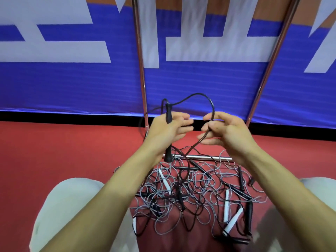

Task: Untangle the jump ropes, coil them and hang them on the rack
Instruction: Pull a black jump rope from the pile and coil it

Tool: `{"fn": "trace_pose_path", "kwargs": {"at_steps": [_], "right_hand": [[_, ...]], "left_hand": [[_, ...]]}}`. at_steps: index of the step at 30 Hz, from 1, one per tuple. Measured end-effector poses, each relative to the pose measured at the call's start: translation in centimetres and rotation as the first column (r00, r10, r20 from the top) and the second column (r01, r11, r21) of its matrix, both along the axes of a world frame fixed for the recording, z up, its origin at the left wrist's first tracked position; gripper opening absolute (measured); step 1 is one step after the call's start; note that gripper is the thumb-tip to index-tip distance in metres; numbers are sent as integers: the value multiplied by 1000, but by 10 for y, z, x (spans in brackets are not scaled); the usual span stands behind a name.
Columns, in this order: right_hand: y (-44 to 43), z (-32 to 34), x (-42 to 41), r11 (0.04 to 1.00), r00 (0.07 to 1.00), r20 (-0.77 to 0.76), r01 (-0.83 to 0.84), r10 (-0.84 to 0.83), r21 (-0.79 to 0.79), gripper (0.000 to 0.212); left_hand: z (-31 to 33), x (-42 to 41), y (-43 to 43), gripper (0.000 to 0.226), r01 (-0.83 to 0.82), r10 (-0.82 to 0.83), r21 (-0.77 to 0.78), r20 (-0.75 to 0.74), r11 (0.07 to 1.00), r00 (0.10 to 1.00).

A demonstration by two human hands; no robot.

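While the left grip [169,129] is closed round a black handle [168,113] held upright, the right grip [224,132] pinches the same rope's cord [200,94] between thumb and fingers. The two are level and just apart, in front of the rack [141,70]. From the handle's top the cord arches up and over to the right grip, then drops from it down and leftward into the pile [181,200] of black, grey and white ropes on the floor [54,151]. So the length yet to be freed lies below the right grip, running near vertical, and that grip is the nearer to it. A dark end [168,157] shows below the left wrist; whether it belongs to the same handle I cannot tell. The next pull, I judge, should draw the cord up through the right grip — slowly, since the strand crosses others where it enters the pile and could drag them along.
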State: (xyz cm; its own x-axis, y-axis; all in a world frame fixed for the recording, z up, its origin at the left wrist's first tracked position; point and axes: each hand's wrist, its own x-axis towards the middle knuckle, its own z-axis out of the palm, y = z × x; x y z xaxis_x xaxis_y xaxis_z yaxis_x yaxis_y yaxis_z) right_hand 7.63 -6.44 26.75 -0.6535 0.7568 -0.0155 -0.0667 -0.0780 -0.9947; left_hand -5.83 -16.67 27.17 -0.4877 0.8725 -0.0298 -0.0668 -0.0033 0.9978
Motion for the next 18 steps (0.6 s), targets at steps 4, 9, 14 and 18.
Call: {"fn": "trace_pose_path", "kwargs": {"at_steps": [4, 9, 14, 18], "right_hand": [[24, 6, 36, 977, 973, -145, 161, -181, -141, 20], [32, 14, 27, 922, 939, -202, 200, -277, -332, 18], [34, 13, 19, 942, 938, -191, 241, -288, -235, 12], [31, 12, 19, 975, 975, -9, 220, -220, -5, 19]], "left_hand": [[-16, 27, 14, 23, 178, -267, -234, -437, 956, 859], [-19, 24, 9, 19, 283, -382, -272, -454, 920, 805], [-22, 25, 9, 15, 173, -228, -180, -358, 968, 905], [-16, 31, 8, 16, 63, -70, -74, -98, 995, 993]]}}
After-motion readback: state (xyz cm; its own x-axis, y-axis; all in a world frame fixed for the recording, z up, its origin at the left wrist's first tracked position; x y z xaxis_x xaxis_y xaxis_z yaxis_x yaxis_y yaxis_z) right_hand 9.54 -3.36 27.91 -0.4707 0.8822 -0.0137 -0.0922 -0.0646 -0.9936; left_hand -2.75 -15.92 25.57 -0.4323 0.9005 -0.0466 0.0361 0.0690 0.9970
